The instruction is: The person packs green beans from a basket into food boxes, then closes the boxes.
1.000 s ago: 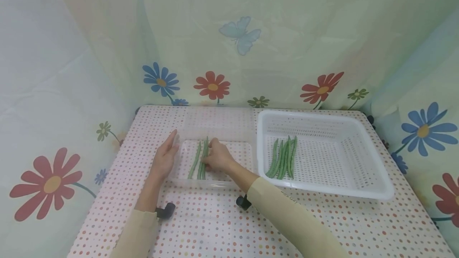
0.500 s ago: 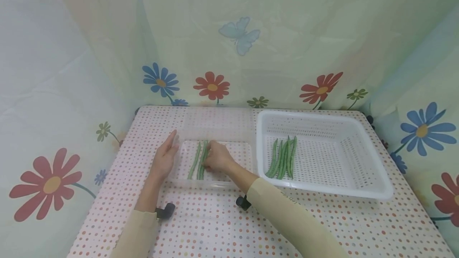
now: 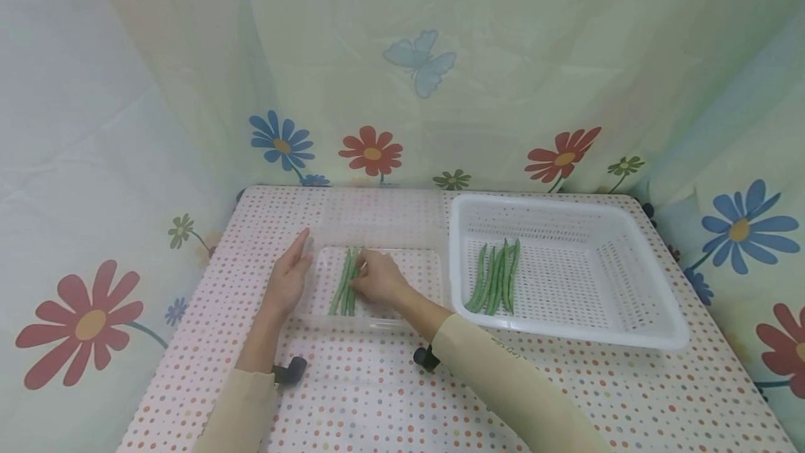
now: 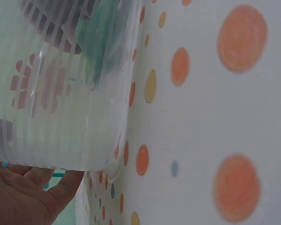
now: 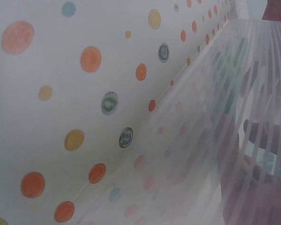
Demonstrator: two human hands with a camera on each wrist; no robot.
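Compared with a second ago, the right hand [image 3: 379, 279] sits a bit further left, and the green beans [image 3: 340, 289] by its fingertips have shifted over too, so the gap next to the leftmost one is pretty much gone. Now they're bunched side by side, lying lengthwise in the left part of the clear container [image 3: 390, 325]. That hand's fingers are curled in, tips right up against the beans. Honestly can't tell if they're pinching one or just nudging: the hand hides it in the head view, and the right wrist view is blurry through the ribbed plastic.

Left hand [image 3: 288, 282] is upright against the outside of the container's left wall, fingers pretty straight, not wrapped around anything. Its wrist view shows fingertips at the edge of that wall.

Behind the container, joined to it as far as I can see, lies a clear flap [image 3: 383, 215]. Just to the right is a white basket [image 3: 560, 285] with holes all over, and a second bunch of beans [image 3: 498, 284] lies along its left side. It's all on a polka-dot tablecloth [image 3: 402, 404], with a flowery curtain [image 3: 490, 89] behind.
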